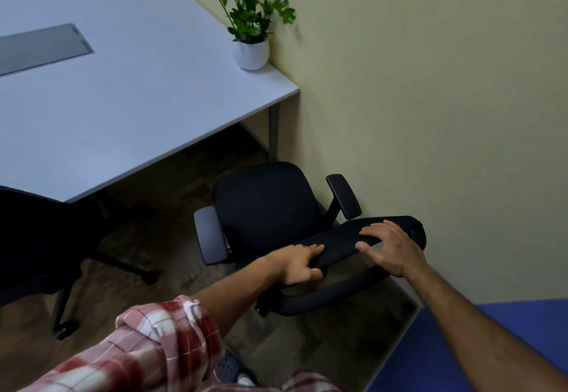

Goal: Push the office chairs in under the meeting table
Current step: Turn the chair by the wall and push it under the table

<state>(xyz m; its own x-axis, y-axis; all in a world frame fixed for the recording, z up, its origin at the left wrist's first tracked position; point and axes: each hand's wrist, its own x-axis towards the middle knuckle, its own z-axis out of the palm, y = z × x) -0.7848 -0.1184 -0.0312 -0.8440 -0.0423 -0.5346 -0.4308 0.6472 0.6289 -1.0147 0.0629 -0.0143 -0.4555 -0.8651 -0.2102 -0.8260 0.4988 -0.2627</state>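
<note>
A black office chair [264, 204] with two armrests stands on the floor just outside the near right corner of the white meeting table [123, 108], close to the wall. My left hand [299, 264] grips the top edge of its backrest at the left. My right hand [388, 245] lies over the same edge further right, fingers on top and thumb toward me. A second black office chair [37, 238] sits at the left, partly under the table edge.
A potted green plant [250, 38] stands on the table's far right corner. A grey cable hatch [43, 49] is set in the tabletop. The yellowish wall [430, 99] runs along the right. A blue surface [461, 345] fills the bottom right. My shoe [229, 367] shows below.
</note>
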